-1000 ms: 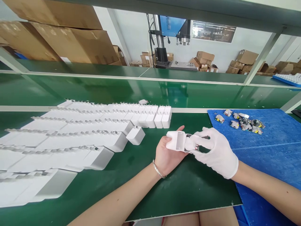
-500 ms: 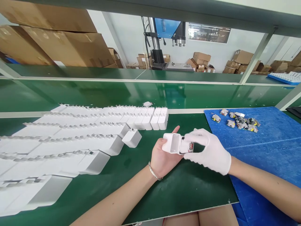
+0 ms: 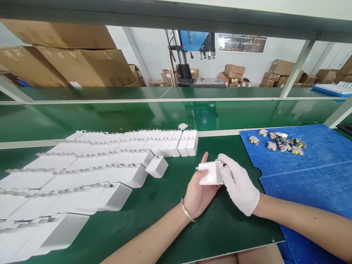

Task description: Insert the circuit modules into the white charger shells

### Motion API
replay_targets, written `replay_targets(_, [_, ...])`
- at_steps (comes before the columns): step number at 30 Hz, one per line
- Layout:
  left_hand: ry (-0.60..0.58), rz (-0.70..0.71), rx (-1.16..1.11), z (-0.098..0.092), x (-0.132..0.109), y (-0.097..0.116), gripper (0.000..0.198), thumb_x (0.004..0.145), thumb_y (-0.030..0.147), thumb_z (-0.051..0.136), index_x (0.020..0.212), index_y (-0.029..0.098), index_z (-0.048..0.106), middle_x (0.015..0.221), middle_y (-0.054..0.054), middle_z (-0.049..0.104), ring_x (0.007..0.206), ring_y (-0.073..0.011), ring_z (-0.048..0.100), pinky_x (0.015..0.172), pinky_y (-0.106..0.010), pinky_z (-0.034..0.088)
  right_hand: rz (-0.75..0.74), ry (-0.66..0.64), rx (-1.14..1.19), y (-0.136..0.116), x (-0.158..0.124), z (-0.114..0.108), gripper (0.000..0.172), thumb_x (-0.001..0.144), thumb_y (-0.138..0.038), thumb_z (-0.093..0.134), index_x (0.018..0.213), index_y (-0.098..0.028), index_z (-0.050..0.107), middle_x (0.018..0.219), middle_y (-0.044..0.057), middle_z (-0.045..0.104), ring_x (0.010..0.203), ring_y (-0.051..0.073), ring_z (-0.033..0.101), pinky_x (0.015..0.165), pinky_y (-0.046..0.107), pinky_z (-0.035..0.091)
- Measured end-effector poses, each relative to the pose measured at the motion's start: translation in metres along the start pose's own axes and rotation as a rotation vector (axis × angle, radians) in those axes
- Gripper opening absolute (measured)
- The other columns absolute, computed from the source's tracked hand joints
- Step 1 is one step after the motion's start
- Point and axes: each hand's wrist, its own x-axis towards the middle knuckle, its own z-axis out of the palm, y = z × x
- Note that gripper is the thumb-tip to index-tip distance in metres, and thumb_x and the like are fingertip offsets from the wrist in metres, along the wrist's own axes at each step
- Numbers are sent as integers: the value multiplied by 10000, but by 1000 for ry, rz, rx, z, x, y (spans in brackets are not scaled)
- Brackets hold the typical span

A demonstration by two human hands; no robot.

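The fingers of your bare left hand are closed on a single white housing, the thumb across its left end, where a prong points left. Your gloved right hand has its fingers bent and drawn nearly together at the housing's right end, touching it; a dark sliver shows between them, and you cannot tell whether they pinch it. One bracelet circles your left wrist.

Below your fingers, the green bench gives you room down to its near edge, which slants up toward the right. Right of your right fingers, a strip of green runs to the blue mat, whose left edge has one rounded notch about level with them. Farther right and beyond, three small parts lie singly on the mat, near one cluster overlapping too much to count.

Left of your left fingers, one loose housing stands just beside the rows of housings, too many to count, prongs up. Beyond your fingers, one pale part lies past the farthest row.
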Motion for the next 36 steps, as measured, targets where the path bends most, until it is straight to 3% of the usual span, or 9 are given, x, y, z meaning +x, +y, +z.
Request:
replay_targets(2, [5,-4,-4,1,-1,0,710,712,282,603,1367,355,342,1021,-29,612,892,-212,585,820,-382,453,15,24,21,1,0,0,390,927,-304,356,1262,-147,481,1181,117,619,1109,204,581,965,353,467])
replay_targets(10, [-15,-17,-12,-3,1,-2,717,733,284,603,1379,355,300,969,-27,602,883,-217,588,831,-406,455,118,24,65,12,-1,7,440,913,-422,414,1269,-183,513,1111,106,647,1023,237,611,924,404,483])
replay_targets(13, [-11,-14,-21,-2,1,-1,668,759,304,574,1368,357,305,1062,-53,588,924,-237,585,815,-419,457,219,-14,272,12,0,-1,496,942,-490,317,1301,-194,486,1206,97,613,1118,224,569,997,411,436])
replay_targets(16, [-14,-10,-54,-2,1,2,652,745,314,577,1347,346,327,1123,-71,566,967,-266,573,800,-433,457,231,-152,506,9,7,-19,532,947,-538,263,1330,-228,463,1311,72,553,1229,209,494,1083,425,344])
replay_targets(19, [-13,-29,-74,-3,2,5,628,742,328,579,1327,332,351,1101,-65,567,945,-255,568,795,-431,456,215,-371,554,10,19,-33,511,887,-529,470,1312,-246,497,1378,63,492,1279,232,439,1094,432,318])
replay_targets(25, [-91,-156,-8,-7,1,6,689,706,343,574,1351,304,335,1054,-70,587,908,-260,576,742,-394,447,420,-685,672,22,30,-28,638,761,-437,686,1332,-245,476,1132,66,643,925,209,640,745,329,542])
replay_targets(30, [-152,-258,-54,-7,1,5,660,716,359,556,1340,306,348,1043,-65,607,893,-262,587,744,-391,432,333,-526,660,18,28,-17,673,602,-432,806,1201,-207,594,1152,65,631,1052,249,593,893,369,480])
replay_targets(33, [-166,-317,-110,-6,0,9,639,722,380,529,1333,286,366,1013,-72,609,864,-264,594,729,-383,422,373,-532,696,21,36,-25,585,772,-612,571,1167,-183,618,1119,91,656,1016,241,614,881,395,477])
replay_targets(36, [-174,-365,-111,-5,-1,14,619,740,422,485,1332,280,374,922,-69,603,749,-260,594,656,-373,403,357,-213,545,31,46,-46,651,865,-672,300,1049,-165,665,940,102,696,806,202,648,749,374,507])
